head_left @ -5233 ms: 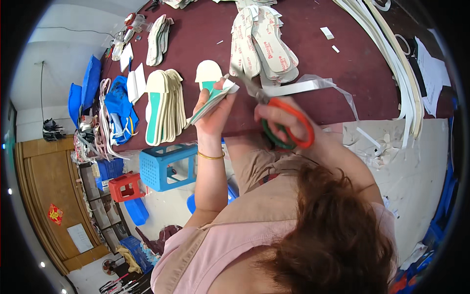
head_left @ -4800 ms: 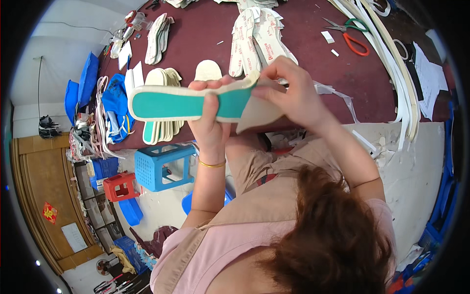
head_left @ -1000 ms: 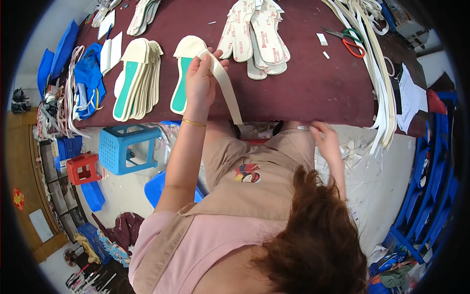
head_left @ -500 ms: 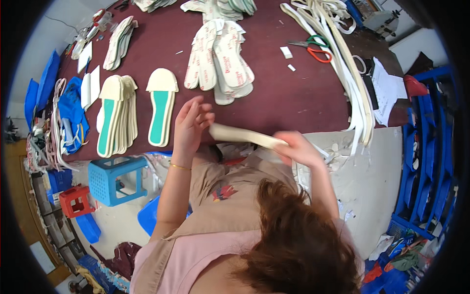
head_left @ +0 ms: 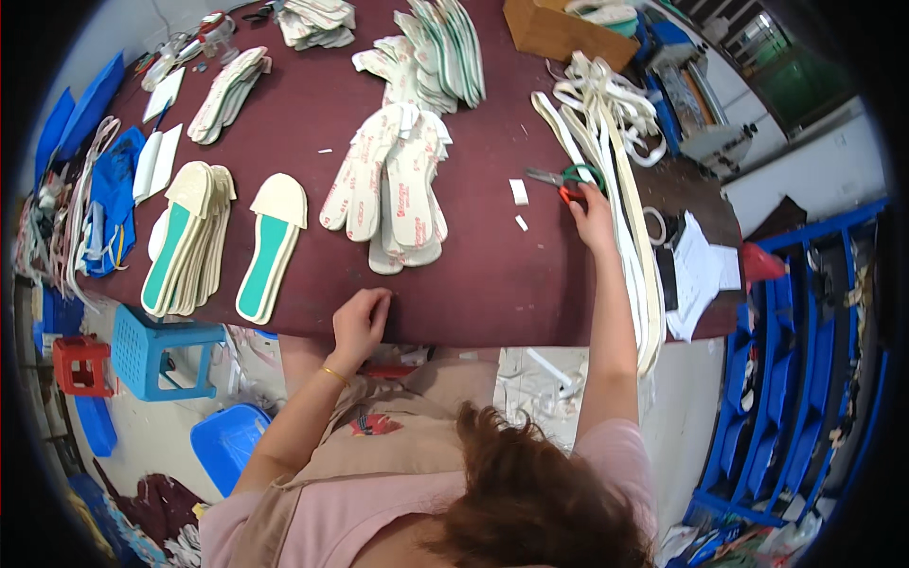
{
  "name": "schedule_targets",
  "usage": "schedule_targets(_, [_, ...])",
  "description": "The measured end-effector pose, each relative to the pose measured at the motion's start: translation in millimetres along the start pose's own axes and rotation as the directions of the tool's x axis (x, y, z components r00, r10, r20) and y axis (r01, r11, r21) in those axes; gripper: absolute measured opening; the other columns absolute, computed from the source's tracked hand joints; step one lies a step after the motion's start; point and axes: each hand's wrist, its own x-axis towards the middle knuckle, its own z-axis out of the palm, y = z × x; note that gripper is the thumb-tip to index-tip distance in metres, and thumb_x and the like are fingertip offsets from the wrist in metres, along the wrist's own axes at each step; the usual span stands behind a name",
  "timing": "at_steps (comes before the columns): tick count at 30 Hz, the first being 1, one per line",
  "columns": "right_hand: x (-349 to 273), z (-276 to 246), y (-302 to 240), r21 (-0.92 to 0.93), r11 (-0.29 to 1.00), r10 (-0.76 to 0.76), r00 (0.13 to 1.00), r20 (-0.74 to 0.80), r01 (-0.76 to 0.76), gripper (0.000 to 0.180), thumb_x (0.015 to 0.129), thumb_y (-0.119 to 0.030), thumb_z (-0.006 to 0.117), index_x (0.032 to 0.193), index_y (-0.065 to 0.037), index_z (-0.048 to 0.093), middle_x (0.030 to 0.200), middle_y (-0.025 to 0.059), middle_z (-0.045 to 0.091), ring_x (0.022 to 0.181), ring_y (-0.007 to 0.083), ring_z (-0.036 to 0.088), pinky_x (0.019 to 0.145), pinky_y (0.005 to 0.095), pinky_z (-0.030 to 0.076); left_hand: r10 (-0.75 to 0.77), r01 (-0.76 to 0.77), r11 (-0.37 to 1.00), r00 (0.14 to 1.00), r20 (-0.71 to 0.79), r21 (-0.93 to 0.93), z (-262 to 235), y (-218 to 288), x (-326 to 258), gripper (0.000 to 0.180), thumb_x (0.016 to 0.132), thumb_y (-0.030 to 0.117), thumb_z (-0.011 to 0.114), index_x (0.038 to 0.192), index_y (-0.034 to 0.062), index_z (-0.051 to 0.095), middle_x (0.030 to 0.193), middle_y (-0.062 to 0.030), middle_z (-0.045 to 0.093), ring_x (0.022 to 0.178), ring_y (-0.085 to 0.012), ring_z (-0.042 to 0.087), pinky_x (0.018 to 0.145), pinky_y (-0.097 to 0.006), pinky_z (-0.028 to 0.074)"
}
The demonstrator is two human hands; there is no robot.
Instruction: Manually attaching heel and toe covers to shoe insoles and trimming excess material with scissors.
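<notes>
My right hand [head_left: 593,221] has reached out to the scissors [head_left: 565,179], its fingers closed at their red handle. The scissors lie on the dark red table with the blades pointing left and the other handle green. Long cream and white fabric strips [head_left: 636,256] run just right of this hand and hang over the front edge. My left hand [head_left: 360,327] rests at the table's front edge with its fingers curled in; whether anything is inside cannot be seen. Beyond it lie fanned white insoles with red print [head_left: 409,194]. To its left is a cream slipper-shaped piece with a green sole [head_left: 272,248].
A stack of similar cream and green slippers [head_left: 189,241] lies farther left. More insole stacks [head_left: 445,57] and a wooden box [head_left: 559,33] stand at the back. White paper scraps [head_left: 519,192] lie near the scissors. A blue stool [head_left: 161,355] stands below the table's left side.
My right hand has moved forward and right to the scissors, and the cream strip it held is no longer seen in it. My left hand has lowered and curled. The view has shifted.
</notes>
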Motion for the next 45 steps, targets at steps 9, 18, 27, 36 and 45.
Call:
schedule_targets(9, [39.6,53.3,-75.4,-0.213,0.976,-0.055,0.998,-0.023,0.048,0.04,0.081,-0.046,0.059,0.107,-0.017,0.064,0.096,0.0126,0.055,0.096,0.0314,0.052,0.077,0.0468,0.042,0.131,-0.133,0.969,0.991,0.021,0.209,-3.1,5.2,-4.7,0.011,0.076,0.009,0.064,0.087,0.0097,0.063,0.076,-0.0041,0.057,0.067,-0.0227,0.059,0.055,-0.033,0.048])
schedule_targets(18, [63.4,27.2,-6.3,-0.544,0.786,0.276,0.954,-0.115,-0.293,0.042,0.082,-0.036,0.06,0.102,0.001,0.059,0.096,0.0203,0.061,0.088,0.0381,0.058,0.082,0.0444,0.046,0.195,-0.191,0.96,0.981,-0.003,0.207,-3.6,1.7,-3.8,0.011,0.075,0.008,0.064,0.085,0.01,0.062,0.075,-0.0042,0.055,0.067,-0.0218,0.058,0.054,-0.033,0.047])
schedule_targets(27, [-21.2,-55.7,-90.4,0.769,0.637,0.162,0.985,-0.067,-0.052,0.028,0.081,-0.014,0.067,0.094,-0.005,0.043,0.075,0.0027,0.052,0.061,0.0091,0.047,0.056,0.0234,0.041,-0.105,0.121,0.987,0.984,0.141,-0.109,0.0,22.4,7.3,0.017,0.083,0.023,0.062,0.083,0.0074,0.067,0.075,-0.0084,0.058,0.07,-0.0267,0.058,0.062,-0.035,0.048])
schedule_targets(36, [-138.6,-50.7,-101.4,0.158,0.961,-0.251,0.954,0.161,0.226,0.032,0.071,-0.009,0.071,0.097,-0.001,0.053,0.094,0.0169,0.059,0.085,0.0372,0.057,0.074,0.041,0.046,-0.017,0.415,-0.173,0.906,0.424,-0.893,54.4,126.8,67.8,0.027,0.095,0.03,0.047,0.093,0.0035,0.053,0.089,-0.0078,0.059,0.087,-0.0184,0.059,0.08,-0.035,0.046])
schedule_targets(45, [-177.0,-50.5,-43.7,-0.251,0.845,-0.458,0.882,0.113,0.472,0.018,0.073,-0.02,0.07,0.077,-0.007,0.059,0.076,0.0075,0.057,0.081,0.026,0.053,0.084,0.0421,0.038,-0.558,0.19,-0.176,0.789,0.257,-0.966,-77.5,72.0,-62.5,0.022,0.096,0.03,0.046,0.09,0.0089,0.049,0.084,-0.0032,0.05,0.089,-0.0182,0.051,0.093,-0.038,0.041])
